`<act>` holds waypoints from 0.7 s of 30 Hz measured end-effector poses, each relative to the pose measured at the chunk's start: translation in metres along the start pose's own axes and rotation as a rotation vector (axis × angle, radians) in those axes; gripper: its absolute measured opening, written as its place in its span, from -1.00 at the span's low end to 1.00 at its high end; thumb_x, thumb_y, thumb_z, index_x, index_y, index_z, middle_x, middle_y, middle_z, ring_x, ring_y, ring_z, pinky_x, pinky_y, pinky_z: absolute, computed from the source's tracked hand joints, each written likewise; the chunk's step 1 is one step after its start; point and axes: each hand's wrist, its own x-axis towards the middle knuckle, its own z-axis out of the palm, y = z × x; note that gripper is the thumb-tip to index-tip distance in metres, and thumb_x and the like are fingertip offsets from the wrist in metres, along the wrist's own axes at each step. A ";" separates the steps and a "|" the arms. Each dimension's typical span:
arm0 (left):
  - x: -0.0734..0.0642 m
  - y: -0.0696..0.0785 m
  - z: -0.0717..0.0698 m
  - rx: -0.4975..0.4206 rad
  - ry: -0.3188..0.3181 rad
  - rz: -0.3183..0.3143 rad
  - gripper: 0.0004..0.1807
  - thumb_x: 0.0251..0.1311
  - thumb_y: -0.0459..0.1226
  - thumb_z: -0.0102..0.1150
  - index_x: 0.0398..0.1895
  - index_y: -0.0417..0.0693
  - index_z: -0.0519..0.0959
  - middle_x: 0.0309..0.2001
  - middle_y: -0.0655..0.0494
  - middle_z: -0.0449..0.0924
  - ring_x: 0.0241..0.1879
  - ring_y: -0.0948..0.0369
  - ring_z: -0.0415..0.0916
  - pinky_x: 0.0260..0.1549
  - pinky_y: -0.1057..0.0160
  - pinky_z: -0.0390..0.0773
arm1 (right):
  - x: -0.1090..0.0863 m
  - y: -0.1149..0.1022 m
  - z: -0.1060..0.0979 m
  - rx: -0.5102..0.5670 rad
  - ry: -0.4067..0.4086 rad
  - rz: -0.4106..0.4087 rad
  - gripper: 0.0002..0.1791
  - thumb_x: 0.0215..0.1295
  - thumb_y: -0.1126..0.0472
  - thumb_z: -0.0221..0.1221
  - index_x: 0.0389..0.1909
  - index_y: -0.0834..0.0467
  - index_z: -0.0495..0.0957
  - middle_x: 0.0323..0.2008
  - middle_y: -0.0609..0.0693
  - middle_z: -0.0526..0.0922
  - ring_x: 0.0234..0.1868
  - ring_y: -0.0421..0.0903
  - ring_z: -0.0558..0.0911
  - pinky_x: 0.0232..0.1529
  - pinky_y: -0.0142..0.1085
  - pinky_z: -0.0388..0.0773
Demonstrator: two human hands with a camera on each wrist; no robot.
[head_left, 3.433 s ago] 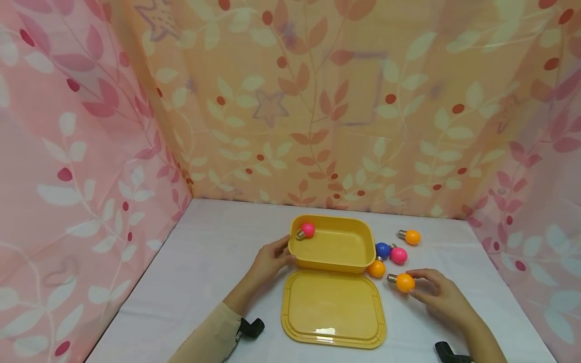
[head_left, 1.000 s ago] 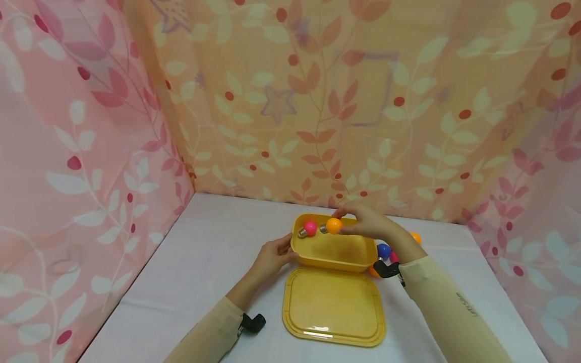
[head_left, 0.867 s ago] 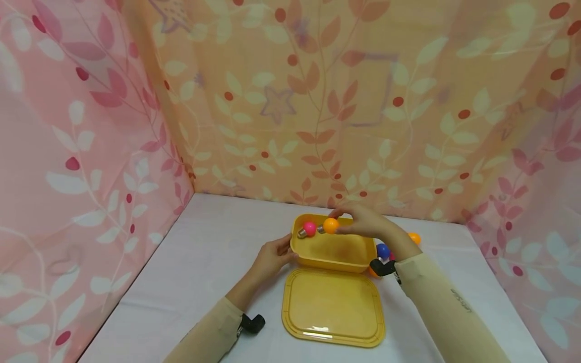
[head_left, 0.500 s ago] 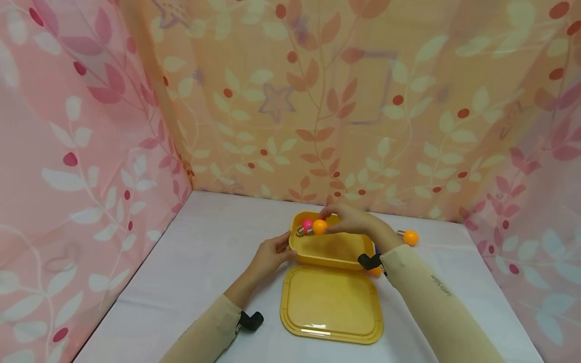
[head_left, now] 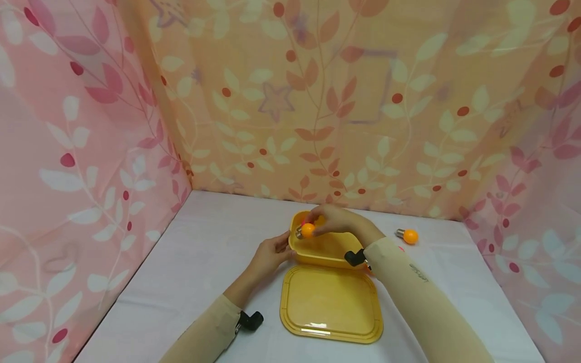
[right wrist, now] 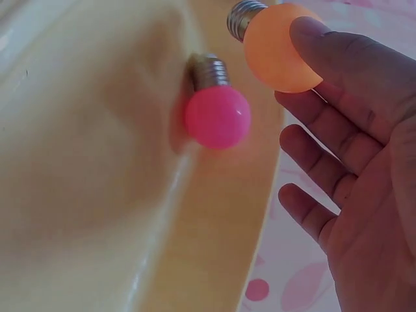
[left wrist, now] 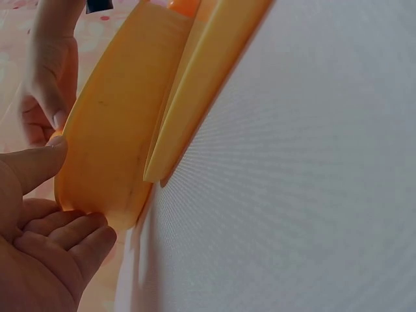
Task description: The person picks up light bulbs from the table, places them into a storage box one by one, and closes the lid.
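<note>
A yellow rounded-rectangular plastic box (head_left: pixel 329 247) stands open on a white cloth-covered table (head_left: pixel 218 227). At the left end of the box, the left hand (head_left: pixel 270 253) holds its near corner, thumb at the rim and fingers against the outer wall. The right hand (head_left: pixel 338 220) reaches over the box from its right side, pinching an orange round bulb with a silver screw base (right wrist: pixel 276 49) between thumb and forefinger; the other fingers are loosely bent. This bulb is above the left end of the box, next to a pink round bulb with a silver screw base (right wrist: pixel 218 117) that lies inside the box.

Just in front of the box lies a flat yellow plastic lid (head_left: pixel 331 302). Well to the right of the box, a second orange bulb (head_left: pixel 410 236) rests on its side, its screw base toward the box. Nearer the box, beyond the right sleeve (head_left: pixel 422 292), a pink sliver (head_left: pixel 401 248) shows, mostly hidden.
</note>
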 end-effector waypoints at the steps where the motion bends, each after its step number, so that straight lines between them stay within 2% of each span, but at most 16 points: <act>1: 0.000 0.000 0.000 -0.001 0.001 0.005 -0.22 0.31 -0.24 0.37 0.55 -0.10 0.28 0.48 -0.05 0.36 0.39 0.12 0.44 0.21 0.36 0.54 | 0.002 0.000 0.001 0.010 -0.007 -0.005 -0.66 0.21 0.16 0.45 0.01 0.05 0.70 0.00 -0.10 0.73 0.13 -0.02 0.62 0.36 0.09 0.49; 7: 0.000 0.000 0.000 -0.016 0.002 0.018 -0.23 0.31 -0.24 0.38 0.54 -0.13 0.29 0.47 -0.07 0.36 0.38 0.11 0.44 0.20 0.33 0.55 | 0.011 0.003 0.012 -0.019 -0.016 0.017 -0.69 0.20 0.17 0.46 -0.03 0.02 0.70 -0.07 -0.15 0.72 0.04 -0.06 0.63 0.28 -0.01 0.55; 12: 0.000 0.000 0.000 -0.024 0.000 0.025 -0.24 0.32 -0.27 0.36 0.54 -0.17 0.28 0.48 -0.12 0.34 0.39 0.08 0.43 0.20 0.33 0.55 | 0.013 0.003 0.020 -0.024 -0.034 0.055 -0.68 0.22 0.15 0.46 0.00 -0.01 0.69 -0.04 -0.18 0.69 0.08 -0.07 0.59 0.28 -0.12 0.52; 16: 0.000 0.000 0.000 -0.020 0.004 0.024 -0.24 0.32 -0.27 0.37 0.54 -0.17 0.28 0.48 -0.11 0.35 0.39 0.06 0.43 0.20 0.34 0.55 | 0.014 0.001 0.024 0.003 -0.052 0.081 -0.68 0.24 0.16 0.45 0.01 -0.01 0.68 -0.04 -0.20 0.69 0.06 -0.15 0.57 0.26 -0.20 0.52; 21: 0.000 0.001 0.000 -0.017 0.006 0.015 -0.23 0.30 -0.28 0.38 0.54 -0.14 0.29 0.48 -0.09 0.35 0.38 0.05 0.44 0.19 0.36 0.56 | 0.016 -0.003 0.026 0.048 -0.075 0.103 -0.67 0.22 0.18 0.46 0.00 0.05 0.68 -0.04 -0.15 0.70 0.04 -0.15 0.59 0.27 -0.18 0.54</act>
